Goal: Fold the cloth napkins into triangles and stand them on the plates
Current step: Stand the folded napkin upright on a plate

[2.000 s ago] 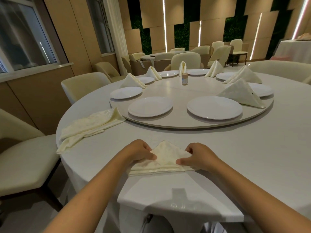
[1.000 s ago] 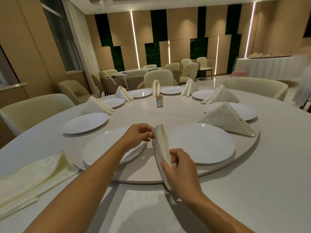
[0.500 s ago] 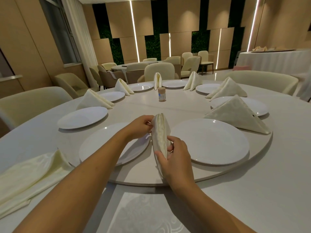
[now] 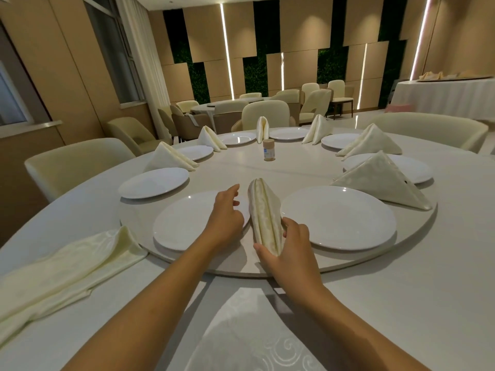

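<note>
A cream folded napkin stands edge-on to me on the turntable, between two white plates. My right hand grips its near lower end between thumb and fingers. Just left of the napkin's upper part, my left hand hovers with loosely curled fingers and holds nothing. A finished napkin triangle stands at the right plate's far edge. Several more triangles stand by the plates around the ring.
A loose heap of unfolded napkins lies on the tablecloth at the left. A small jar stands at the turntable's middle. Cream chairs ring the table, and another set table is at the far right.
The folded napkin was lifted from the table's near edge to the turntable between the two plates. My left hand has let go of its top, while the right still holds its lower end.
</note>
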{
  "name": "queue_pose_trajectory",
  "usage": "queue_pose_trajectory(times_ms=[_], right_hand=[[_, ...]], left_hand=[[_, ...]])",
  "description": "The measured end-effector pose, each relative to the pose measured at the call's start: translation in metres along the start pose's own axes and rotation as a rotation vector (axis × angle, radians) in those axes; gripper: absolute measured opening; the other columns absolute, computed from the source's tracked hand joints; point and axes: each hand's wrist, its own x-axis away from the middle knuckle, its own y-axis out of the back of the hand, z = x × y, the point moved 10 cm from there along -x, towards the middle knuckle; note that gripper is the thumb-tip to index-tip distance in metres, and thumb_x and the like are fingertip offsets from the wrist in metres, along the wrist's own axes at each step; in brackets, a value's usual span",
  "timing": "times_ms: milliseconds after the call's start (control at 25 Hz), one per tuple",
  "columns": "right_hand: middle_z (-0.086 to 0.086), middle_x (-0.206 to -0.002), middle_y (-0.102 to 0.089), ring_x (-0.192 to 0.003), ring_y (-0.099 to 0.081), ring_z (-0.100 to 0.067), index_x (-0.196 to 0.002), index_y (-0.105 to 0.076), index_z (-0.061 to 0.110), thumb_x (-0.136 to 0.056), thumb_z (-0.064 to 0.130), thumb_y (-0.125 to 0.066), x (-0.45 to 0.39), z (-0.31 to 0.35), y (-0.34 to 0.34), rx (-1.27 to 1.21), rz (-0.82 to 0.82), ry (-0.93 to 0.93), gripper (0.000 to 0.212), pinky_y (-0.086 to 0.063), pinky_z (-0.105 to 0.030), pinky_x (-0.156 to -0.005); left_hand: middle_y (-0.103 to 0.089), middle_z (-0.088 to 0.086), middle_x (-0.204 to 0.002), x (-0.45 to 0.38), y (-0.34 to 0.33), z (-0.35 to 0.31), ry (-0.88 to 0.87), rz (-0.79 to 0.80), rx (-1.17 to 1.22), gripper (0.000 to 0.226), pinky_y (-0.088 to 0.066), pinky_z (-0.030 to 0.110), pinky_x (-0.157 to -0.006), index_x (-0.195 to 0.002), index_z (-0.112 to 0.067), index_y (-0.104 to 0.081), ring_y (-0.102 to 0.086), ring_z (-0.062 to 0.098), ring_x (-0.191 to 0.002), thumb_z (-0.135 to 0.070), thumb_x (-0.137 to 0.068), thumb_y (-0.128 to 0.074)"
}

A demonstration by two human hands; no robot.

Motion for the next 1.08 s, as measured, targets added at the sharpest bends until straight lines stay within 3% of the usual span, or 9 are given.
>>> queue_pose_trajectory(times_ms=[160, 320, 440, 520, 640, 760, 840, 960, 1080], right_hand=[[0.0, -0.124, -0.041, -0.107, -0.048, -0.012, -0.141, -0.034, 0.02, -0.09, 0.036, -0.059, 0.02, 0.002, 0.006, -0.002, 0.063, 0.079, 0.059, -0.042, -0.021, -0.085], [0.005, -0.09, -0.06, -0.074, -0.051, 0.0, -0.122, -0.059, 0.017, -0.095, 0.023, -0.053, 0.022, 0.005, 0.013, -0.045, 0.014, 0.082, 0.028, -0.037, -0.011, -0.062], [0.001, -0.079, -0.067, -0.073, -0.061, -0.012, -0.113, -0.068, 0.016, -0.096, 0.026, -0.053, 0.008, -0.006, 0.007, -0.055, 0.017, -0.044, 0.025, -0.048, -0.027, -0.067], [-0.001, -0.074, -0.07, -0.07, -0.063, -0.016, -0.096, -0.075, 0.016, -0.095, 0.027, -0.055, 0.003, -0.011, 0.003, -0.049, 0.027, -0.089, 0.023, -0.05, -0.029, -0.065], [-0.006, -0.06, -0.065, -0.058, -0.059, -0.02, -0.073, -0.073, 0.011, -0.094, 0.026, -0.055, 0.004, -0.015, 0.005, -0.044, -0.023, -0.104, 0.031, -0.043, -0.03, -0.057], [-0.004, -0.053, -0.055, -0.053, -0.049, -0.017, -0.061, -0.062, 0.012, -0.095, 0.028, -0.052, 0.011, -0.014, 0.006, 0.051, -0.046, -0.094, 0.039, -0.033, -0.028, -0.05], [0.0, -0.059, -0.058, -0.057, -0.05, -0.015, -0.069, -0.065, 0.018, -0.097, 0.031, -0.05, 0.013, -0.012, 0.003, 0.121, -0.021, -0.088, 0.033, -0.031, -0.026, -0.05], [-0.002, -0.076, -0.067, -0.068, -0.059, -0.015, -0.097, -0.071, 0.016, -0.096, 0.036, -0.05, 0.017, -0.008, 0.003, 0.114, 0.008, -0.09, 0.029, -0.041, -0.026, -0.058], [-0.004, -0.086, -0.066, -0.078, -0.061, -0.015, -0.111, -0.066, 0.014, -0.095, 0.033, -0.053, 0.028, -0.002, 0.011, 0.049, -0.006, -0.034, 0.028, -0.046, -0.028, -0.069]], left_hand=[[-0.051, 0.0, -0.126, 0.073, 0.007, 0.001, -0.087, -0.145, -0.183, 0.043, -0.042, 0.029, -0.098, -0.13, -0.017, -0.049, -0.049, 0.016, -0.116, -0.001, -0.09, -0.045], [-0.043, -0.005, -0.142, 0.094, -0.018, -0.001, -0.059, 0.006, 0.014, 0.046, -0.034, 0.025, -0.105, -0.148, -0.019, -0.031, -0.042, 0.012, -0.129, -0.025, -0.103, -0.038], [-0.047, -0.003, -0.143, 0.074, -0.029, -0.005, -0.134, 0.074, 0.055, 0.053, -0.039, 0.03, -0.108, -0.151, -0.029, -0.024, -0.048, 0.013, -0.127, -0.03, -0.101, -0.041], [-0.059, 0.006, -0.118, 0.059, -0.034, 0.009, -0.11, 0.044, -0.006, 0.055, -0.05, 0.035, -0.096, -0.149, -0.04, -0.027, -0.06, 0.013, -0.101, -0.027, -0.097, -0.043], [-0.05, 0.006, -0.088, 0.055, -0.032, 0.01, -0.119, 0.011, -0.008, 0.056, -0.05, 0.02, -0.073, -0.144, -0.042, -0.036, -0.049, 0.005, -0.069, -0.012, -0.097, -0.042], [-0.039, -0.003, -0.088, 0.061, -0.025, 0.008, -0.13, -0.006, -0.063, 0.055, -0.038, 0.004, -0.073, -0.142, -0.039, -0.036, -0.045, 0.004, -0.077, -0.006, -0.099, -0.041], [-0.039, -0.002, -0.094, 0.065, -0.026, 0.013, -0.097, 0.003, -0.082, 0.052, -0.037, 0.006, -0.077, -0.145, -0.039, -0.031, -0.047, 0.006, -0.085, -0.012, -0.102, -0.038], [-0.045, 0.003, -0.112, 0.073, -0.024, 0.014, -0.069, 0.007, -0.104, 0.047, -0.039, 0.021, -0.093, -0.15, -0.037, -0.024, -0.049, 0.015, -0.106, -0.028, -0.104, -0.031], [-0.05, 0.003, -0.128, 0.098, -0.01, 0.013, -0.062, -0.096, -0.222, 0.044, -0.04, 0.03, -0.101, -0.145, -0.024, -0.037, -0.047, 0.017, -0.118, -0.033, -0.103, -0.028]])
